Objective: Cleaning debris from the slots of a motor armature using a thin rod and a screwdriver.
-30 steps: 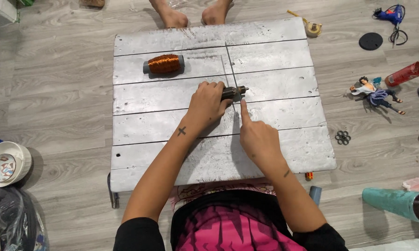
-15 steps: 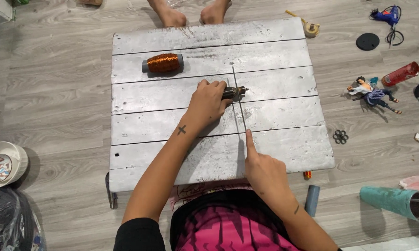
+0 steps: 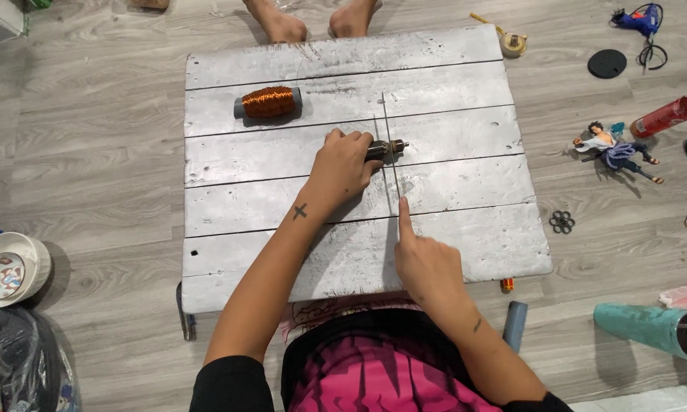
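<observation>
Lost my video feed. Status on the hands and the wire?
Left hand gripping small rotary tool. Right hand, forefinger pinning thin straight wire to grey plank board. Copper wire spool lies clear.

Grey wood-grain plank flooring (image 3: pixel 91 152) is lying under a low whitewashed slatted board (image 3: pixel 450 252); even light is covering both surfaces.

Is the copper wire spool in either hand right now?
No. The copper wire spool lies alone on the board; the left hand grips a small tool.
</observation>
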